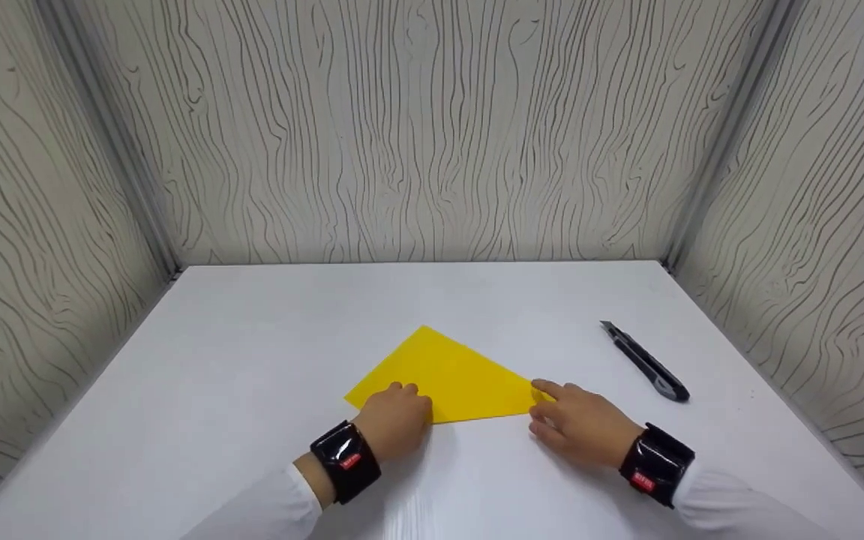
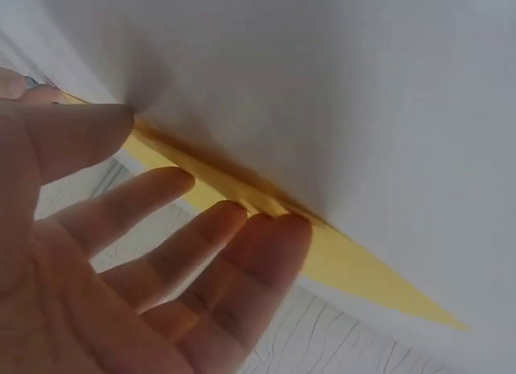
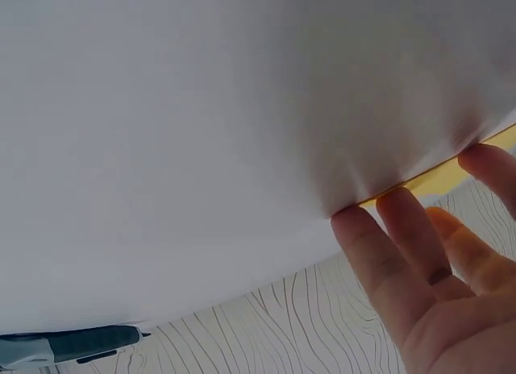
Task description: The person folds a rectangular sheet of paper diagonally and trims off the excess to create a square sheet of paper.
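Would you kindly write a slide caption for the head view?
Left hand and right hand touch a yellow sheet on a white table; a utility knife lies to the right.

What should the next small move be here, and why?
Probably slide the left hand a little along the near edge of the yellow sheet, pressing lightly, while the right hand steadies the right corner. Both hands already touch the sheet, and the left wrist view shows that edge looking slightly uneven by the fingertips, so smoothing there seems sensible.
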Demonstrator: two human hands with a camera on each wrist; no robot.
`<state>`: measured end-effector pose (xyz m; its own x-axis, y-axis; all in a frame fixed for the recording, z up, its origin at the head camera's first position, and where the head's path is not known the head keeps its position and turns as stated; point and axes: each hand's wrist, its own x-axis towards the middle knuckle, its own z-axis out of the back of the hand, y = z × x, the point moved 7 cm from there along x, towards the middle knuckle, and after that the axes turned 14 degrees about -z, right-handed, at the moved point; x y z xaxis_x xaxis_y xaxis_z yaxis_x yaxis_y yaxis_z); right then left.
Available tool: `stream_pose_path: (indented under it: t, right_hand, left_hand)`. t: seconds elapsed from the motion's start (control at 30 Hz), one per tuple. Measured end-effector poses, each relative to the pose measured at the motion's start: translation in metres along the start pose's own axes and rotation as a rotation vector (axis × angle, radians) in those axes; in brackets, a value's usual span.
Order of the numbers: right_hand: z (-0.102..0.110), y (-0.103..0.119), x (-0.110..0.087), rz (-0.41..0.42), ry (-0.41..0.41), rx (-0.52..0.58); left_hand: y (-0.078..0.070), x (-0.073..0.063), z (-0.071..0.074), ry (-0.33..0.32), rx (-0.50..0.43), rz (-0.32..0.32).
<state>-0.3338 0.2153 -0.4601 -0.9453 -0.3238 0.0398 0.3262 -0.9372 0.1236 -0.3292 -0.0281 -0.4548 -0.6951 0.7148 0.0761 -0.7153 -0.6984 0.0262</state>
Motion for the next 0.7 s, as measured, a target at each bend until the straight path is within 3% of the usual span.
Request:
stream_pose_path:
  t: [0.07, 0.2, 0.3, 0.57, 0.7]
  right_hand:
    - [-0.002, 0.001, 0.002, -0.011, 0.007, -0.026]
    - [-0.004, 0.004, 0.006, -0.024, 0.006, -0.05]
    - [-0.002, 0.004, 0.009, -0.048, 0.003, -0.024]
    - [-0.003, 0.007, 0.016, -0.134, 0.018, -0.019]
    - [-0.003, 0.009, 0.019, -0.128, -0.008, 0.002]
  left_hand:
    - [0.002, 0.003, 0.001, 0.015, 0.05, -0.048]
    - [0.002, 0.01, 0.0, 0.107, 0.165, -0.14]
    - [0.001, 0.015, 0.0, 0.152, 0.206, -0.167]
    - [0.002, 0.021, 0.0, 0.069, 0.365, -0.171]
    - [0.005, 0.02, 0.003, -0.017, 0.363, -0.156]
